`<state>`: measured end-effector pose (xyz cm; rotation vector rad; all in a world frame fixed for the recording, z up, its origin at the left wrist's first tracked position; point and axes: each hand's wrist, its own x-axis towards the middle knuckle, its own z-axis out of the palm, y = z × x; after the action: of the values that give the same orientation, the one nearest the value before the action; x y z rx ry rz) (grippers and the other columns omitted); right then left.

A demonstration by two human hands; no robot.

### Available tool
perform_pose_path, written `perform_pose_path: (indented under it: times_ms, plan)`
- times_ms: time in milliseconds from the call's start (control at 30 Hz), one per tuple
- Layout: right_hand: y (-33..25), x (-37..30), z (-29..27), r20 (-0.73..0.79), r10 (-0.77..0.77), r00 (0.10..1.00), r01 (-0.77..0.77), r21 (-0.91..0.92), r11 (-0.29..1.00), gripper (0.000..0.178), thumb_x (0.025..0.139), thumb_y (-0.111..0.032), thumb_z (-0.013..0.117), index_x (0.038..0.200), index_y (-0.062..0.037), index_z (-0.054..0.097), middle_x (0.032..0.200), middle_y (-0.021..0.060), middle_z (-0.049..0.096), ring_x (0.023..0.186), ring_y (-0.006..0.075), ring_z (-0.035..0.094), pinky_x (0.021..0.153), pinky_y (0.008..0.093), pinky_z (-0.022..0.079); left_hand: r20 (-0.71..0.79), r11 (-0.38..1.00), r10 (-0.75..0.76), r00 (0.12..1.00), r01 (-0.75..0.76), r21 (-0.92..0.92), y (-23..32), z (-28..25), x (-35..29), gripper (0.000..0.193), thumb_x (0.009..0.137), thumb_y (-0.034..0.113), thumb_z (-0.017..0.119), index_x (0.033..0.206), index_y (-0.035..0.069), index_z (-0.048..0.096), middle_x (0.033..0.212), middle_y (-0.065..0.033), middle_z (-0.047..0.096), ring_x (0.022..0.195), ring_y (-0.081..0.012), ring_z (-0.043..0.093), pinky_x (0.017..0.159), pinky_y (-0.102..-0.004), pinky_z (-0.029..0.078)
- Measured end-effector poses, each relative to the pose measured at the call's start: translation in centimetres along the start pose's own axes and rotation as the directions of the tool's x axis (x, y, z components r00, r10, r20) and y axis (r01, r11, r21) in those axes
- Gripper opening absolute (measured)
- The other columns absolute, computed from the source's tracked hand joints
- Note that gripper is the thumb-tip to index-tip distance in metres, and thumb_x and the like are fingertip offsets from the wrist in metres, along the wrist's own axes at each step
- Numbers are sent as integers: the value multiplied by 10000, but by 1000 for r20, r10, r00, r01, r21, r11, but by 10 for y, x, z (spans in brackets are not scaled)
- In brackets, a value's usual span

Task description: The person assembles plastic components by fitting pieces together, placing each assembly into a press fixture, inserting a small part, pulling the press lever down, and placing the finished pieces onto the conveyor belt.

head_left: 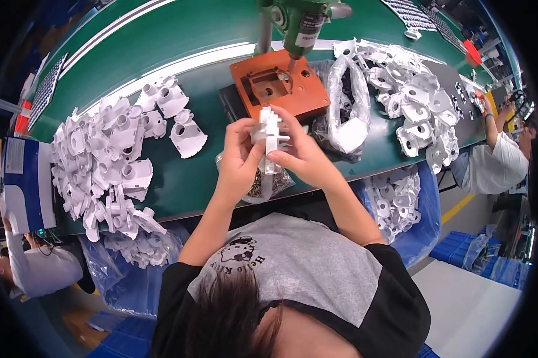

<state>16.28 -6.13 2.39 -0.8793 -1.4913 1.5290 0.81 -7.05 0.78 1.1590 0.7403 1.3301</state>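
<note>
Both my hands hold a white plastic part [271, 138] upright, just in front of an orange metal fixture [314, 95]. My left hand [238, 156] grips its left side, thumb pressed against the part. My right hand [305, 156] closes on the right side with thumb and fingers. Above the fixture hangs the green head of a bench press [302, 39], its spindle pointing down at the fixture's recess. Under my hands, at the bench edge, lies a clear bag [262, 190] of small metal pieces, partly hidden.
White plastic housings [105, 140] are heaped at the left of the green bench [188, 185]. Another heap of white parts [421, 104] covers the right. A plastic-lined container [348, 113] stands beside the fixture. Blue-lined bins [424, 221] sit below. Co-workers [498, 161] are at both sides.
</note>
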Motion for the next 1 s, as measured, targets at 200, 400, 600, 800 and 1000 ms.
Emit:
perform_pose_path:
  times_ms: [200,400,600,800,1000]
  plan:
    - [12,7,1,-145,-130,981,127,-33,991,788,857,-180,590,1431,-54,65,1345,175,310,1242,240,350,1021,345,303,-112,911,-100,989,46,-410,-8,11,-4,365,927,85,505,1226,45,301,1137,-183,528,1050,-181,519,882,-302,426]
    - [-13,-3,-25,-166,-188,968,149,-224,963,734,893,-238,525,1434,-30,76,1214,220,466,1164,318,440,1014,376,295,-48,979,52,997,-42,201,-2,-1,13,213,887,91,590,1049,4,484,955,-94,609,846,-106,580,723,-249,466]
    - [3,1,-137,-309,-204,929,-264,-939,218,230,775,-94,608,998,-47,646,947,147,617,894,331,571,794,408,448,293,352,222,930,-357,865,33,2,68,172,764,95,652,894,25,564,854,-117,629,759,-275,633,669,-339,507]
    - [19,0,-147,-322,-120,939,-284,-925,254,221,739,-106,647,949,-36,660,876,156,596,844,353,574,755,415,460,457,-105,272,847,-446,889,-7,6,107,114,771,168,628,840,88,588,850,-133,606,863,-280,627,698,-387,517]
    - [28,-3,-153,-267,-214,940,-196,-933,303,158,755,-42,601,893,4,663,861,179,585,845,349,573,763,400,461,519,-111,326,790,-513,851,-21,-7,103,155,786,196,630,862,65,594,937,-177,619,931,-298,616,754,-381,503]
